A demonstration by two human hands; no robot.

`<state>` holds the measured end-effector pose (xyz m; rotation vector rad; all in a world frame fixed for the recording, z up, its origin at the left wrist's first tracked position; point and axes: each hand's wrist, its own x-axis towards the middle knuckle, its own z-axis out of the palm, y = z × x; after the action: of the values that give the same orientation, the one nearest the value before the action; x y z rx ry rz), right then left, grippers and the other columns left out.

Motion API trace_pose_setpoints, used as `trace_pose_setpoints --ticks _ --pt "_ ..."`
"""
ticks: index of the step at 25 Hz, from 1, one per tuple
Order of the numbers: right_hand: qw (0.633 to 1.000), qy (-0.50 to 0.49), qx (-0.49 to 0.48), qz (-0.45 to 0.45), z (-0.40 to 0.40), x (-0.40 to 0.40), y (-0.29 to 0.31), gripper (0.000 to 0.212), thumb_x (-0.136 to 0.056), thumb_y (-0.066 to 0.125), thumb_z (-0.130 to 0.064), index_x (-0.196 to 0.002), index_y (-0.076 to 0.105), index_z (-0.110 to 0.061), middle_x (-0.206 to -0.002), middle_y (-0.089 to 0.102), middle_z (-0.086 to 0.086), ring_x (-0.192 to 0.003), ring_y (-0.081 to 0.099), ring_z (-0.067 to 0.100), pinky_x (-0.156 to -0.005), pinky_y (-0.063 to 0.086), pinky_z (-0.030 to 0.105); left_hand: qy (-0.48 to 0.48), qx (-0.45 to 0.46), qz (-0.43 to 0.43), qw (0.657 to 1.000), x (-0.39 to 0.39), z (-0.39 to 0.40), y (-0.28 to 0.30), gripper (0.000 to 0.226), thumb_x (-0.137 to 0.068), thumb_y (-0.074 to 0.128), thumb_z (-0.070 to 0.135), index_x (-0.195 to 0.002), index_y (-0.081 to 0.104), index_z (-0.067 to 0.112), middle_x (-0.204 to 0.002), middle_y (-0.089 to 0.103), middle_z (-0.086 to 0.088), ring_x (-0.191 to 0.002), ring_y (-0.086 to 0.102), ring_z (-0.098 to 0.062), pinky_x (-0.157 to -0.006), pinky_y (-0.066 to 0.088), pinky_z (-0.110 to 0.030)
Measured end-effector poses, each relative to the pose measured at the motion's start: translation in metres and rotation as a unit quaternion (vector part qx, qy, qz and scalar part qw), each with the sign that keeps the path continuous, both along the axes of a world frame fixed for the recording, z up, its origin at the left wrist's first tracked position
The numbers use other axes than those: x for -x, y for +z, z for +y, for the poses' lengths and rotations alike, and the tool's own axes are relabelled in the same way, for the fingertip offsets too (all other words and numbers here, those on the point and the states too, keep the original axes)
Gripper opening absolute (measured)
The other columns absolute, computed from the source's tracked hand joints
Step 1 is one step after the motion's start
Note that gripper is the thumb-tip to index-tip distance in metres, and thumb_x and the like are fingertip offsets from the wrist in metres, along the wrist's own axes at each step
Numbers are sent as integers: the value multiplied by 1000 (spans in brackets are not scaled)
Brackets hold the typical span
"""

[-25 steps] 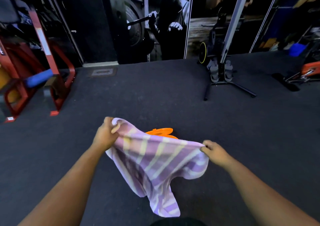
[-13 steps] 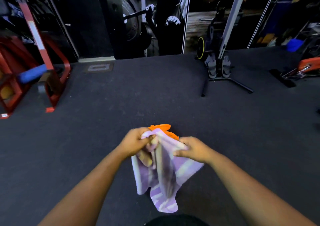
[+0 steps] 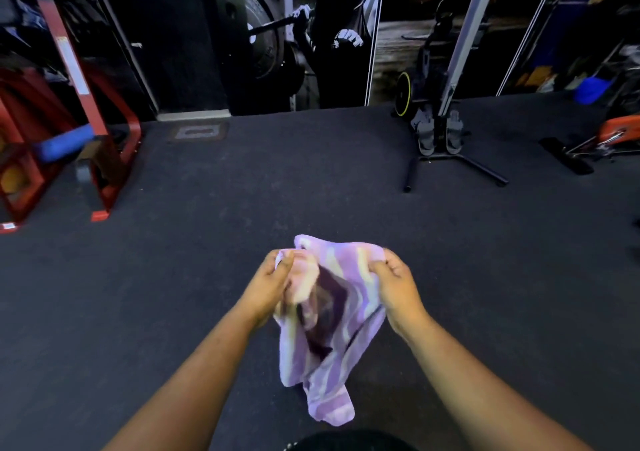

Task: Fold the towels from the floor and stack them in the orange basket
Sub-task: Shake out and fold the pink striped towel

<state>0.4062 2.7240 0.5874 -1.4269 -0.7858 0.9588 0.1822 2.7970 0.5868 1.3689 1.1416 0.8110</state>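
A: Starting with the biggest thing, what lies underneath it all?

B: A dark grey, speckled rubber gym floor point(image 3: 311, 180) fills most of the view. At the far left stands a red steel weight rack point(image 3: 104, 160) with a blue padded roller point(image 3: 64, 142) across it. Against the back wall, right of centre, a black exercise machine with a slanted grey rail point(image 3: 440, 128) rests on a T-shaped foot.

A: And the towel?

B: The lilac terry towel with pale yellow stripes point(image 3: 339, 340) hangs in the air in the lower middle, above the floor and touching nothing but the hands. Its upper edge is bunched between them, and the loose remainder droops below the wrists towards the bottom of the view.

A: How does each hand hold it?

B: The left hand point(image 3: 270, 288) sits on the towel's left side, fingers curled round a gathered wad of cloth at the upper corner; its fingertips are blurred. The right hand point(image 3: 394, 284) sits on the right side, level with the left and just apart from it, with its thumb and curled fingers pinching the top edge. The cloth sags into a shadowed pocket between the two.

A: Is the basket visible?

B: I cannot see it.
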Motion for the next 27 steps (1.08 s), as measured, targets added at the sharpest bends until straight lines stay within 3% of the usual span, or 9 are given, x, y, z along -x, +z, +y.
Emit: trace_pose_setpoints --ticks 2,5,7,11,16,19,23,25,27 --pt "985 106 -31 -129 4 17 7 21 -84 70 -25 -104 72 -27 -105 75 -9 -98 69 6 -86 54 23 -27 16 -29 999 -15 -8 2 51 -102 41 58 -119 66 18 -118 73 -3 -114 69 -20 -97 54 -37" --pt "961 173 6 -215 8 34 8 31 -77 75 -55 -106 71 -42 -98 75 -14 -91 70 3 -82 56 33 -111 0 -81 990 -26 -18 11 33 -105 48 45 -110 69 20 -126 72 -2 -124 64 -17 -103 51 -35" --pt "956 146 -6 -254 9 32 6 18 -86 69 -54 -92 72 -37 -80 73 -8 -73 67 10 -70 54 39 -121 -49 -39 991 -23 -17 12 10 -97 68 31 -100 70 21 -114 75 6 -111 67 -8 -92 54 -29" --pt "952 116 19 -282 5 14 0 24 -93 68 -40 -79 65 -22 -68 63 9 -60 54 23 -63 46 43 -29 -100 22 994 -4 -11 0 26 -89 73 2 -89 78 27 -86 78 7 -75 68 -8 -74 55 -35" --pt "952 131 43 -273 5 12 -1 26 -93 68 -38 -76 63 -20 -66 60 11 -57 44 10 -58 42 41 -2 -79 7 997 -6 -15 5 25 -98 57 35 -82 77 32 -79 74 9 -75 62 -5 -71 51 -29" --pt "959 119 55 -253 4 11 1 26 -94 68 -37 -74 63 -20 -67 62 7 -57 49 8 -59 44 38 64 -82 11 994 -12 -16 4 16 -97 68 23 -86 79 19 -86 78 3 -79 68 -9 -73 53 -31" --pt "965 86 68 -237 4 13 2 4 -92 69 -35 -93 68 -31 -85 72 -9 -78 65 5 -75 52 33 158 66 -108 979 -19 -17 2 26 -87 80 24 -73 69 5 -69 66 -8 -61 55 -17 -61 47 -32" --pt "974 58 80 -205 3 19 2 16 -92 69 -37 -104 60 -31 -88 70 -13 -79 65 3 -70 51 24 131 94 -112 981 -26 -24 4 32 -92 75 30 -68 65 10 -62 57 -7 -56 49 -16 -57 42 -28" --pt "981 50 67 -177 2 28 5 15 -96 67 -34 -92 54 -28 -75 65 -16 -66 59 0 -58 42 17 118 106 -125 979 -32 -28 8 38 -96 69 32 -63 65 15 -60 57 -7 -58 50 -18 -59 45 -30"
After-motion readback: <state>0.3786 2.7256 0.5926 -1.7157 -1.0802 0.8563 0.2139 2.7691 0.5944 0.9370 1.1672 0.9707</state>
